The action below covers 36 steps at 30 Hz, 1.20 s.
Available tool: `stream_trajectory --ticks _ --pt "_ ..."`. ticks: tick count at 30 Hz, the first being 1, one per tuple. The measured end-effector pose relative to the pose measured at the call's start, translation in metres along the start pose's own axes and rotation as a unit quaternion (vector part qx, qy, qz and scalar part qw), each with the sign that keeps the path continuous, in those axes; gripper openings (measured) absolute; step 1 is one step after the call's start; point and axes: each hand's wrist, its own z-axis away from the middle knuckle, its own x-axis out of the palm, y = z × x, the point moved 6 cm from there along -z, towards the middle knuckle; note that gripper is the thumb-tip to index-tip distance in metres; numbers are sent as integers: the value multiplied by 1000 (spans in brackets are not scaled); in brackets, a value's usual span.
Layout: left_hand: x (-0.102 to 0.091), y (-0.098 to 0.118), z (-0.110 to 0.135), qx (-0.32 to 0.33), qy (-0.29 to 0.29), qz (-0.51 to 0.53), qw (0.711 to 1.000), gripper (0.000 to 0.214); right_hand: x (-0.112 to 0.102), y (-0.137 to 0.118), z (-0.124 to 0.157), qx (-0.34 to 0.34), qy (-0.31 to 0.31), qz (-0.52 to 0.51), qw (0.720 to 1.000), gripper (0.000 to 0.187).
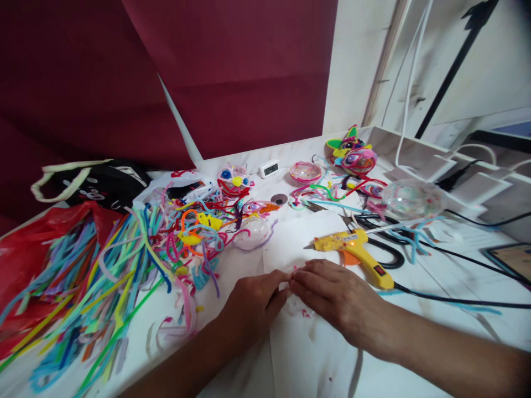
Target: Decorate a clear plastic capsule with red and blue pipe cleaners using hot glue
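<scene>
My left hand (253, 301) and my right hand (338, 296) meet over a white sheet of paper (307, 359). Between them is a clear, plastic-looking piece (305, 312) with small pink and red bits on it, largely covered by my fingers. The left thumb and index finger are closed on its left side. My right fingers lie together, bent over its top and right side. Just beyond the right hand, a yellow hot glue gun (352, 249) rests on its side, nozzle to the left. Black-handled scissors (384, 249) lie partly behind it.
Loose pipe cleaners (120, 276) spill from a red plastic bag (25, 260) at left. Farther back are a clear dome (252, 233), a pink-rimmed bowl (306, 173), a decorated ball (233, 181) and a small digital clock (269, 168). A black cord (460, 301) runs right.
</scene>
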Motion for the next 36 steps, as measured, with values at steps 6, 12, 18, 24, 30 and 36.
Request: stream_trajectory --ticks 6,12,18,24,30,36 --pt "0 0 -1 2 0 6 1000 20 1 0 0 0 -3 5 1000 30" --pt "0 1 0 -1 2 10 1000 19 1 0 1 0 -1 3 1000 31" --pt "0 1 -1 -1 -1 11 1000 19 2 0 0 2 -1 2 1000 27" --pt "-1 0 -2 -11 -15 19 1000 20 4 0 1 0 8 10 1000 25" --pt "0 0 -1 -9 -17 9 1000 20 1 -2 0 -4 1 13 1000 26" --pt "-1 0 -1 -13 -12 12 1000 18 -3 -2 -2 -2 6 30 1000 29"
